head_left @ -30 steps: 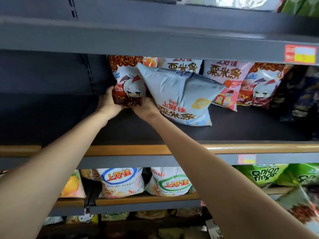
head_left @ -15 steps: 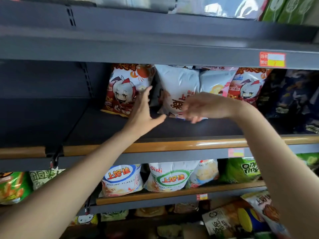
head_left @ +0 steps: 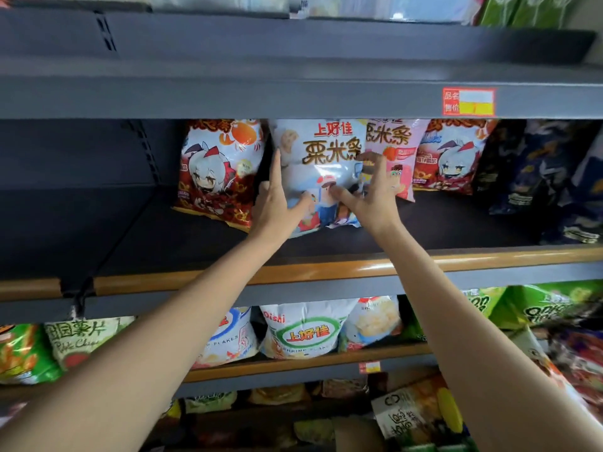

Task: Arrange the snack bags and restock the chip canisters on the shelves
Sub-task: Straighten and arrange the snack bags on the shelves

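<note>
Both hands framed the pale blue snack bag (head_left: 321, 171) on the middle shelf (head_left: 456, 223): left hand (head_left: 277, 203) flat against its left edge, right hand (head_left: 372, 194) spread over its lower front. It stood upright, long axis vertical, printed face outward, apparently leaning back slightly, between the red cartoon bag (head_left: 218, 171) and a pink bag (head_left: 396, 151).

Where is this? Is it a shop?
Most likely a shop's snack aisle. Metal shelves stacked in tiers hold rows of snack bags like the blue corn-stick bag, and a red and yellow price tag is stuck on the shelf edge.
</note>
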The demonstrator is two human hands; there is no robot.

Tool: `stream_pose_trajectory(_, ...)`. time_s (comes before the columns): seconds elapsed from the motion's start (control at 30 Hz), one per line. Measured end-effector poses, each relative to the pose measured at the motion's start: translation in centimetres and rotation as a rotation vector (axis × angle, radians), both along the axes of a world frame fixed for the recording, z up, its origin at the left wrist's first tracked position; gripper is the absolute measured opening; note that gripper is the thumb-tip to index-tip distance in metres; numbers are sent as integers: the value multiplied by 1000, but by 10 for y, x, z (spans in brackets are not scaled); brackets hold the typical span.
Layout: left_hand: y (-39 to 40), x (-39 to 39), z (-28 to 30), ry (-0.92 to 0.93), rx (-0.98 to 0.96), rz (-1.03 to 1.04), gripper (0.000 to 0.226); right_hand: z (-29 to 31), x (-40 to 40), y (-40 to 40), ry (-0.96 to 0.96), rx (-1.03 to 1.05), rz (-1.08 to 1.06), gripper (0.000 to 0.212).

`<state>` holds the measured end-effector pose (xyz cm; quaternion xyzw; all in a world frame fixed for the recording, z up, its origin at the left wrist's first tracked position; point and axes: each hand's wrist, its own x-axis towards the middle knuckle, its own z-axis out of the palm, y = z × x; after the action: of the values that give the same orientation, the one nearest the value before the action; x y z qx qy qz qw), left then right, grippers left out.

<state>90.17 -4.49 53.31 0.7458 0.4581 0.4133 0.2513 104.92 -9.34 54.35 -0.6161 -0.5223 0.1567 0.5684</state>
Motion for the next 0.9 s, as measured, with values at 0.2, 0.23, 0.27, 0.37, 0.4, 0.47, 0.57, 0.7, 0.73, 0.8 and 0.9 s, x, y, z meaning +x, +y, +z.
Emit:
stream_pose_trajectory(0.2, 6, -38, -3, 26, 146, 111, 60, -8, -35, 3, -169, -84, -268, 80)
stream_pose_trajectory(0.23, 8, -46, -2, 16, 227, 158, 53, -7, -38, -1, -224, -53, -317, 75)
stream_pose_trajectory(0.27, 11, -55, -3, 4, 283, 209, 49, -6, -42, -6, -301, 18, -351, 68)
stream_pose_trajectory(0.37, 23, -82, -5, -78, 228, 397, 44, -7, -62, -17, -530, 297, -266, 38)
stream_pose_trajectory(0.4, 28, -88, -6, -116, 167, 450, 43, -7, -71, -18, -570, 320, -187, 32)
stream_pose_trajectory(0.47, 32, -96, -7, -157, 35, 499, 43, -7, -92, -14, -608, 246, -2, 30)
stream_pose_trajectory(0.57, 33, -106, -4, -110, -55, 473, 46, -13, -125, 7, -602, 7, 186, 47)
stream_pose_trajectory(0.7, 28, -132, 5, -60, -33, 420, 47, -11, -156, 48, -261, -306, 185, 91)
stream_pose_trajectory(0.73, 26, -140, 7, -49, -26, 411, 47, -10, -160, 59, -188, -365, 157, 101)
stream_pose_trajectory(0.8, 24, -157, 10, -25, -14, 395, 46, -10, -166, 77, -226, -474, 72, 110)
stream_pose_trajectory(0.9, 22, -185, 9, -5, -1, 385, 46, -9, -180, 88, -179, -516, 34, 99)
